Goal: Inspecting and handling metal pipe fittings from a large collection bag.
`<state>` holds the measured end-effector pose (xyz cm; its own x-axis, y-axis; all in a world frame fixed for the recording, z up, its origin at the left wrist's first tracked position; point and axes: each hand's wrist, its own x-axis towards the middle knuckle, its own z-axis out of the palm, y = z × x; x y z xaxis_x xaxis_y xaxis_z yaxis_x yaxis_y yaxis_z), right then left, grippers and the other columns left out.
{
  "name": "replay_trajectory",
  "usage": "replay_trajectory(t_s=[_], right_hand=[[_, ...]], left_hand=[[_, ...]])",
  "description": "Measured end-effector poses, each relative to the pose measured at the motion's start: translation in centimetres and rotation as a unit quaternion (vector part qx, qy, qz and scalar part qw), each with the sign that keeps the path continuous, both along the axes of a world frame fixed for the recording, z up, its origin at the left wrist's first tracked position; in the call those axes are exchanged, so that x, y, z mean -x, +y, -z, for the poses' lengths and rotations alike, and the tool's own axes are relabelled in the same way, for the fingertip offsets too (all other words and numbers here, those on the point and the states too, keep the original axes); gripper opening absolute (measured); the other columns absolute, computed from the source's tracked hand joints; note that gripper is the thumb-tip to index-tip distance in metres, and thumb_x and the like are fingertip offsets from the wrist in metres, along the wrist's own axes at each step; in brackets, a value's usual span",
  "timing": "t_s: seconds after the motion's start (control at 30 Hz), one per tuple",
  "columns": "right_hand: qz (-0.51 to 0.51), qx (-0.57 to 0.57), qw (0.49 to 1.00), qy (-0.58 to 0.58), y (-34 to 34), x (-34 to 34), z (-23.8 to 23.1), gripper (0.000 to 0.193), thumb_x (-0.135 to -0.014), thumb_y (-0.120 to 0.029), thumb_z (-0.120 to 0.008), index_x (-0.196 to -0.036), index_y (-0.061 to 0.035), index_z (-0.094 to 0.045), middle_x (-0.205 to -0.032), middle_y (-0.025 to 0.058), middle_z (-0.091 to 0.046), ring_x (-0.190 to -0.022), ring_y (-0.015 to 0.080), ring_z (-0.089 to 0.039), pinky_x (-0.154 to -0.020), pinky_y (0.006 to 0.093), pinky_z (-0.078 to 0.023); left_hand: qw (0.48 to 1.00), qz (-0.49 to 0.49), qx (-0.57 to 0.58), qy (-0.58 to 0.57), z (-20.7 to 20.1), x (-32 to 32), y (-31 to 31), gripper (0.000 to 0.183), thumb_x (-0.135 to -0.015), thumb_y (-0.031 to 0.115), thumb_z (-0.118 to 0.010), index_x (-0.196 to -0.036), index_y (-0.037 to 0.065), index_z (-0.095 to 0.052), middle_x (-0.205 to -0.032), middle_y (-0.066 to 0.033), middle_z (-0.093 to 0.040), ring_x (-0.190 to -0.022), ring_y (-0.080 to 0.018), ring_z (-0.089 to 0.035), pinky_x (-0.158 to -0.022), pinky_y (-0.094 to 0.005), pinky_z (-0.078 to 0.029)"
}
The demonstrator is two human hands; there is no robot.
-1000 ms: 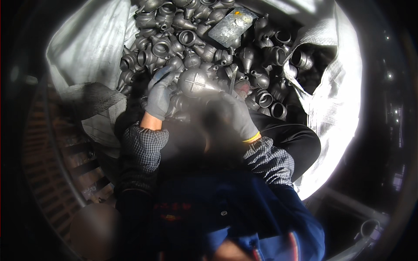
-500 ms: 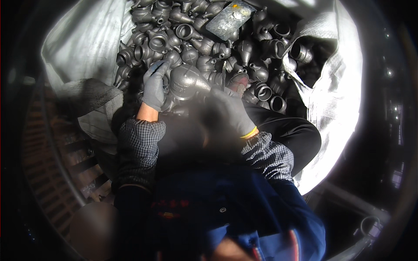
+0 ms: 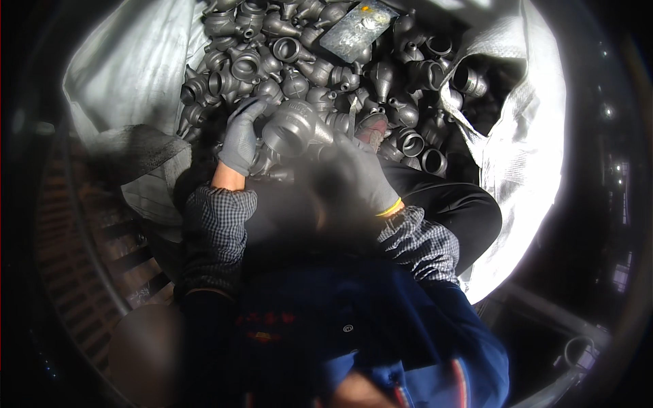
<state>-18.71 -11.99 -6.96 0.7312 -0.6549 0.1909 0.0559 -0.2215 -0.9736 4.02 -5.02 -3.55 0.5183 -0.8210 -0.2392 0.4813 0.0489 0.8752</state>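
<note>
Head view: metal fitting [image 3: 299,118] above pile [image 3: 294,86], between left hand [image 3: 239,140] and right hand [image 3: 367,173]. Rotated since moment ago: open mouth now faces camera, replacing rounded end; rim probably accessible. Left fingers curled at fitting's side; right fingers blurred near thin strip [image 3: 352,117]. Either grip: cannot tell.

Kinda jammed left of the plate [image 3: 357,34]: metal parts [image 3: 279,25] everywhere, room only over them; bag wall [image 3: 534,146] blocks far right.

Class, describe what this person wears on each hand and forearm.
The left hand and right hand wear grey fabric gloves; the right one, partly blurred, has a yellow cuff edge. Black-and-white checked fabric sleeves cover both forearms; a dark blue sleeve shows above the right one.
</note>
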Motion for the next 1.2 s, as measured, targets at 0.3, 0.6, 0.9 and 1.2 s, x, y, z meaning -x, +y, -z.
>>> replay_trajectory(t_s=[0.3, 0.6, 0.9, 1.2], right_hand=[[0.044, -0.183, 0.982, -0.016, 1.9, 0.0, -4.1, 0.054, -0.097, -0.044, -0.042, -0.074, 0.0021, -0.061, -0.056, 0.0061, -0.053, -0.043, 0.0086, -0.04, -0.04, 0.0212, -0.031], [-0.035, -0.212, 0.976, 0.028, 3.7, -0.3, -8.0, 0.062, -0.098, -0.047, -0.034, -0.089, 0.0075, -0.062, -0.067, 0.011, -0.062, -0.043, 0.0088, -0.039, -0.041, 0.0216, -0.03], [-0.064, -0.252, 0.966, 0.008, 4.4, -0.6, -8.3, 0.053, -0.099, -0.042, -0.033, -0.101, 0.0046, -0.058, -0.084, 0.0158, -0.067, -0.043, 0.0085, -0.04, -0.04, 0.0199, -0.031], [-0.082, -0.242, 0.967, 0.012, 4.5, -0.6, -8.0, 0.048, -0.098, -0.038, -0.039, -0.099, 0.0059, -0.058, -0.085, 0.0147, -0.067, -0.046, 0.0084, -0.043, -0.041, 0.0194, -0.032]], left_hand=[[0.994, -0.035, 0.006, 0.101, 0.5, 0.4, -0.4, 0.022, -0.092, 0.015, -0.056, -0.11, 0.001, -0.059, -0.102, -0.009, -0.063, -0.092, -0.0171, -0.063, -0.079, -0.0316, -0.054], [0.963, 0.106, 0.049, -0.242, 5.0, 0.0, 0.6, 0.028, -0.097, 0.014, -0.044, -0.12, 0.0, -0.05, -0.11, -0.0085, -0.06, -0.102, -0.0161, -0.058, -0.087, -0.0273, -0.05], [0.977, 0.19, 0.096, -0.014, 6.0, -0.6, -0.6, 0.04, -0.099, 0.021, -0.031, -0.127, -0.005, -0.044, -0.128, -0.0236, -0.05, -0.116, -0.0323, -0.054, -0.093, -0.0453, -0.05], [0.881, 0.134, 0.195, 0.409, 3.9, -0.4, 1.0, 0.034, -0.098, 0.022, -0.038, -0.121, 0.0, -0.049, -0.119, -0.0155, -0.055, -0.111, -0.0249, -0.055, -0.091, -0.0415, -0.049]])
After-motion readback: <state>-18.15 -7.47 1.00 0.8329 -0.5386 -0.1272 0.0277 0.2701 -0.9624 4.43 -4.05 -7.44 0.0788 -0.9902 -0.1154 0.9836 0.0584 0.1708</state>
